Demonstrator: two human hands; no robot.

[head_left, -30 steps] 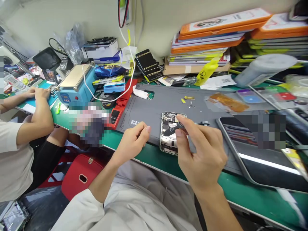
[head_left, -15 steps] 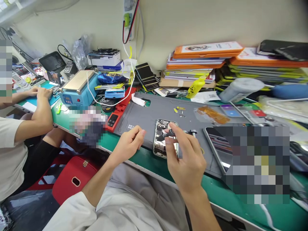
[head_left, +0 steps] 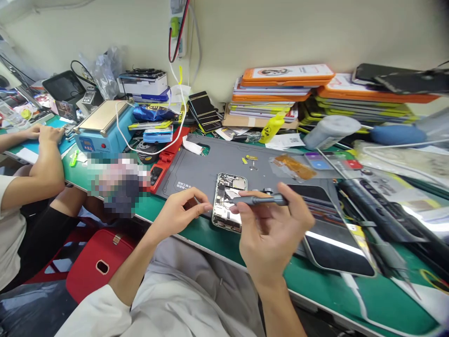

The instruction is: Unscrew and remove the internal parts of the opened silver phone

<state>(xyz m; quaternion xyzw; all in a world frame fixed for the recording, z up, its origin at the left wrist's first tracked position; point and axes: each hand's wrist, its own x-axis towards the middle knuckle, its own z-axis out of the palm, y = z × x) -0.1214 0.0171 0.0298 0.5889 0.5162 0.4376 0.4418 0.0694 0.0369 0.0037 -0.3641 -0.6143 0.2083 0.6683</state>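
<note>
An opened phone (head_left: 227, 201) with bare internals lies on a grey work mat (head_left: 210, 161) at the bench's near edge. My right hand (head_left: 270, 234) is closed on a dark grey screwdriver (head_left: 261, 200), held level with its tip over the phone's middle. My left hand (head_left: 180, 213) rests at the mat's near edge just left of the phone, thumb and forefinger pinched together; what they hold, if anything, is too small to see. A few small yellow and metal parts (head_left: 249, 161) lie on the mat behind the phone.
A detached screen (head_left: 333, 238) lies right of the phone. Stacked orange and yellow boxes (head_left: 280, 91) line the wall. A blue heating plate (head_left: 101, 126), a red tool (head_left: 159, 166) and cables crowd the left. Another person's arms (head_left: 42, 154) rest at the far left.
My right hand has turned the screwdriver from steep to level and moved slightly down and right. The left hand stays beside the phone. The view has shifted right.
</note>
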